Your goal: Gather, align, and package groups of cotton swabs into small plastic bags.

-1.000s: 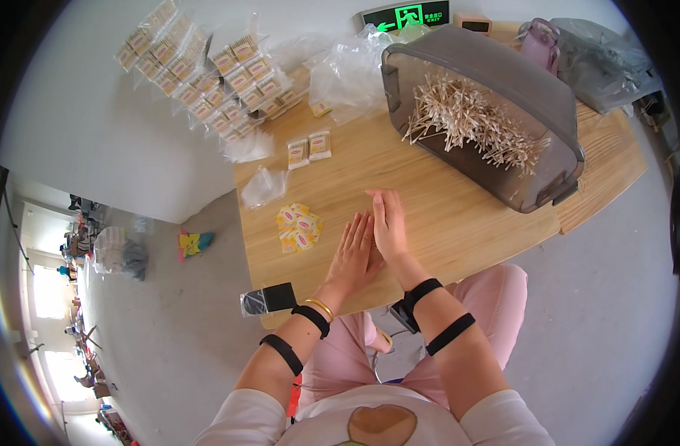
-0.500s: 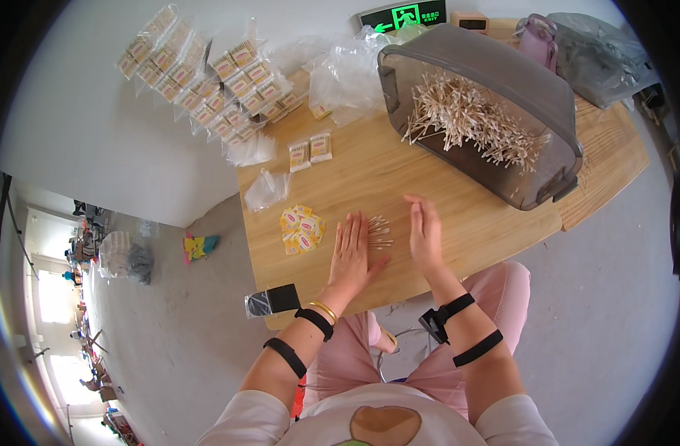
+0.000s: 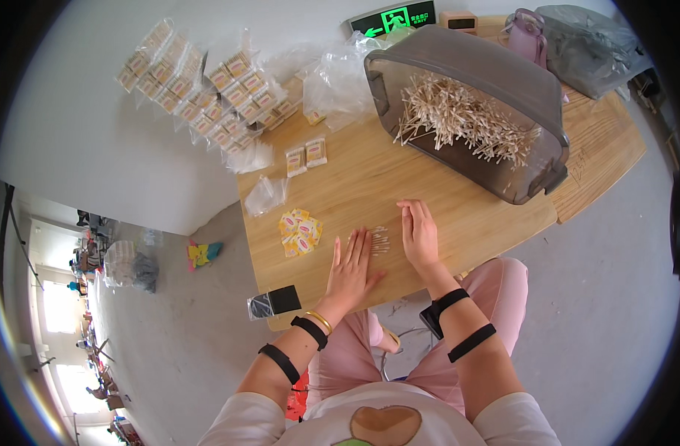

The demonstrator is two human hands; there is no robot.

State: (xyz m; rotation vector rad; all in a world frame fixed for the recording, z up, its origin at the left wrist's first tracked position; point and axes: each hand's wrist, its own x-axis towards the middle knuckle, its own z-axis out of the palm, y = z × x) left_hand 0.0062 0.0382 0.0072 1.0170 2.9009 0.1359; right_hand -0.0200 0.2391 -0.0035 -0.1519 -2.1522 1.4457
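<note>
A small bunch of cotton swabs point(image 3: 381, 240) lies on the wooden table between my two hands. My left hand point(image 3: 349, 269) rests flat at the swabs' left side, fingers stretched out and partly covering them. To their right, my right hand point(image 3: 419, 236) stands on its edge, fingers extended, a little apart from the swabs, and I see nothing held in it. Left of my left hand is a loose pile of yellow and white printed cards point(image 3: 301, 232). Farther back lie two filled swab packets point(image 3: 306, 155) and some clear empty bags point(image 3: 266, 195).
A grey translucent bin point(image 3: 466, 56) tipped on its side holds a heap of loose swabs point(image 3: 466, 115). Packed bags point(image 3: 232, 89) are stacked at the back left. A black packet point(image 3: 285, 299) sits at the table's near left corner. A pink jug point(image 3: 528, 37) stands behind the bin.
The view has shifted slightly. My left hand stays flat beside the swabs, and my right hand stays upright to their right, its fingers slightly more bent.
</note>
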